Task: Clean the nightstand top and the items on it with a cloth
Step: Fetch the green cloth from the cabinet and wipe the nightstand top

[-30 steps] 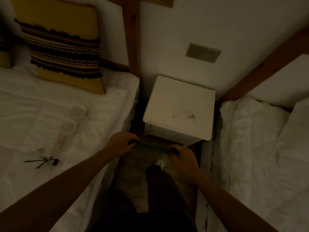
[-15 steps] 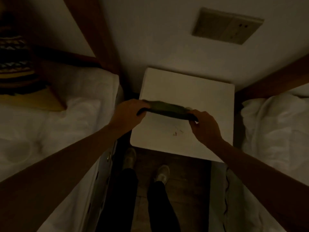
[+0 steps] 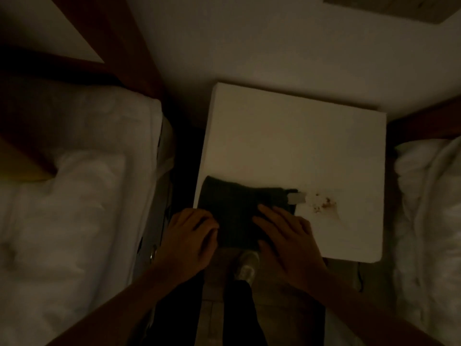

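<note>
The white nightstand top (image 3: pixel 294 141) fills the middle of the head view, with nothing standing on it. A dark cloth (image 3: pixel 239 206) with a pale tag lies spread flat on its near left corner. Just right of the cloth is a patch of brownish crumbs and a smear (image 3: pixel 323 203). My left hand (image 3: pixel 189 233) rests at the cloth's left edge, by the nightstand's front corner. My right hand (image 3: pixel 287 236) lies flat on the cloth's near right part, fingers spread.
White bedding lies on the left (image 3: pixel 74 196) and on the right (image 3: pixel 429 221). Dark wooden headboard frames meet the pale wall (image 3: pixel 249 41) behind. My legs and one shoe (image 3: pixel 247 267) stand on the wooden floor in the narrow gap.
The cloth, held stretched between both hands above the nightstand, now lies flat on its near left corner. Both hands have come down onto it, and the view has moved closer.
</note>
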The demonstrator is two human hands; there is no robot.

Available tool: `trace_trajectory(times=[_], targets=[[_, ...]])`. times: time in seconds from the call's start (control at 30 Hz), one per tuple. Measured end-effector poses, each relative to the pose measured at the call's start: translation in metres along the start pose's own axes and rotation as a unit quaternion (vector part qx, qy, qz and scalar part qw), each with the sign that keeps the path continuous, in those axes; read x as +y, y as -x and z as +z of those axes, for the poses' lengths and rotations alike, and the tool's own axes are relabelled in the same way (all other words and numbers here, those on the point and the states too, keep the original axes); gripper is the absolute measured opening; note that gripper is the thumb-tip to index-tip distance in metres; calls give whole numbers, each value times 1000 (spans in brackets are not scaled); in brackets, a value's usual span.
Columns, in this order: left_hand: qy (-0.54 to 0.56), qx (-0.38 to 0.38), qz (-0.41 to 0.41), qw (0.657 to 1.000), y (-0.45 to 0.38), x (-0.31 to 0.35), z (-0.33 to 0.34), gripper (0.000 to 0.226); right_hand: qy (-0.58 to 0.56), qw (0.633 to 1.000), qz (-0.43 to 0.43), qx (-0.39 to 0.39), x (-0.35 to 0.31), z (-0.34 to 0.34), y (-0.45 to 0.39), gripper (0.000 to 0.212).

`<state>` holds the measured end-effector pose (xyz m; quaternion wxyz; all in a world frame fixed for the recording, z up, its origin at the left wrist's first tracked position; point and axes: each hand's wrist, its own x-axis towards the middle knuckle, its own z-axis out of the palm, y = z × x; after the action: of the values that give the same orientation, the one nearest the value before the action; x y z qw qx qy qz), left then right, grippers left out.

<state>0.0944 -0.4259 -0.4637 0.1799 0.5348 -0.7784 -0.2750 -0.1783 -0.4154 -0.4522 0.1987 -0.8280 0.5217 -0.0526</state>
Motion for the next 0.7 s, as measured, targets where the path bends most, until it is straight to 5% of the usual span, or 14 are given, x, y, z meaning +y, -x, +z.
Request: trace_trajectory(times=[0.17, 0.27, 0.47, 0.57, 0.7], targets=[[65, 83, -212, 972, -62, -17, -5, 45, 27, 951, -297, -81, -4, 36, -79, 56], [148, 92, -265, 948, -76, -32, -2, 61, 6, 932, -347, -107, 4, 51, -98, 58], [239, 102, -261, 930, -82, -34, 14, 67, 48, 948, -312, -43, 17, 41, -170, 49], [168, 131, -229, 950, -95, -27, 17, 65, 91, 970, -227, -6, 32, 23, -227, 53], [68, 41, -146, 986, -120, -16, 19, 63, 124, 979, -159, 19, 65, 1, -272, 51]])
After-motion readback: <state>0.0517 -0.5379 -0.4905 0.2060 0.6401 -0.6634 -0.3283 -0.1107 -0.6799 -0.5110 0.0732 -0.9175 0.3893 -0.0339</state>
